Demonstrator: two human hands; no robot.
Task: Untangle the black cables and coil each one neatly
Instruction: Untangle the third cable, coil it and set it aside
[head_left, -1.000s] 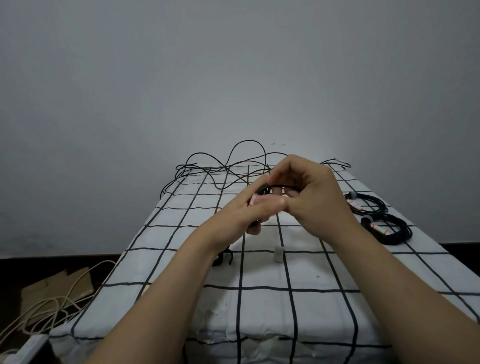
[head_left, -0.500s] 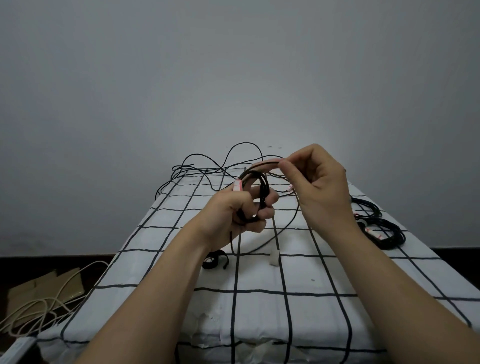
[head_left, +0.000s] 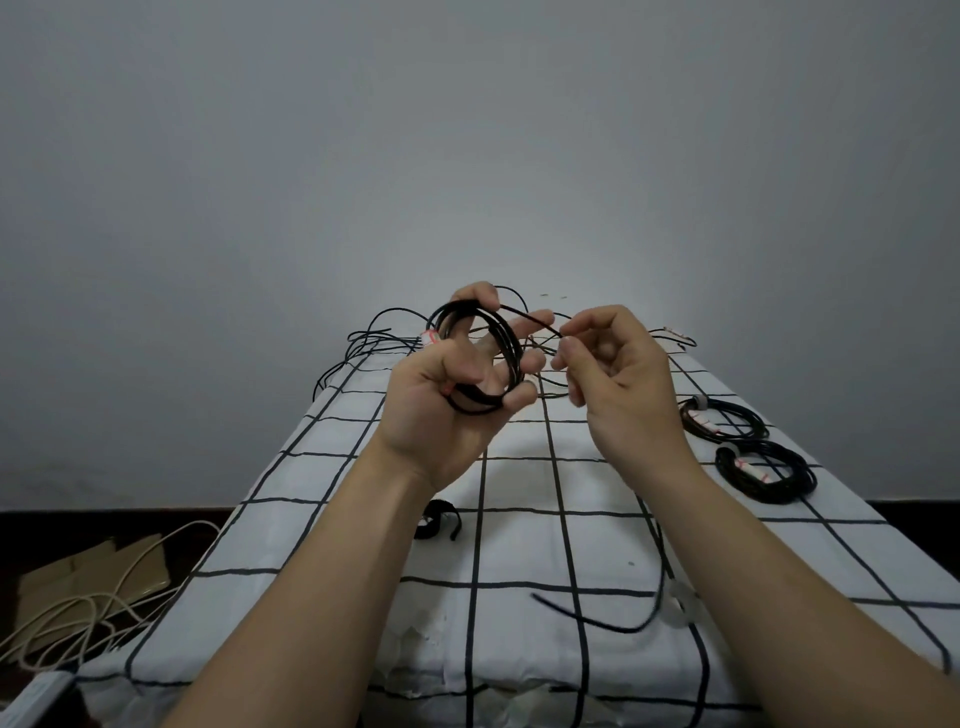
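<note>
Black cable wound into a coil (head_left: 497, 358) hangs off the left hand (head_left: 447, 410), raised above the middle of the worktop (head_left: 280, 540). The fingers are curled through the loops and the thumb presses on top. A red-and-white label (head_left: 430, 338) sits on the coil at the knuckles. The right hand (head_left: 615, 379) is just beside it, thumb and forefinger pinching a loose strand (head_left: 535, 319) that leads off the coil, the other fingers loosely curled.

Behind both hands, along the far edge, lies a tangle of black cables (head_left: 382, 332), partly hidden by the hands. Two finished coils (head_left: 724, 423) (head_left: 763, 470), each with a label, lie near the right edge, well apart from the hands. A short black strap (head_left: 440, 525) lies beside the left forearm. Toward the near edge, a black cable end (head_left: 597, 618) curves across the checked cloth and passes behind the right forearm. I cannot tell whether it belongs to the held coil. A pale blurred piece (head_left: 681, 607) next to it is too unclear to name.

The cloth between the forearms and on the left half is open. On the floor to the left lie whitish cords (head_left: 78, 616) over cardboard (head_left: 98, 569), and a white object (head_left: 36, 696) is cut off at the corner.
</note>
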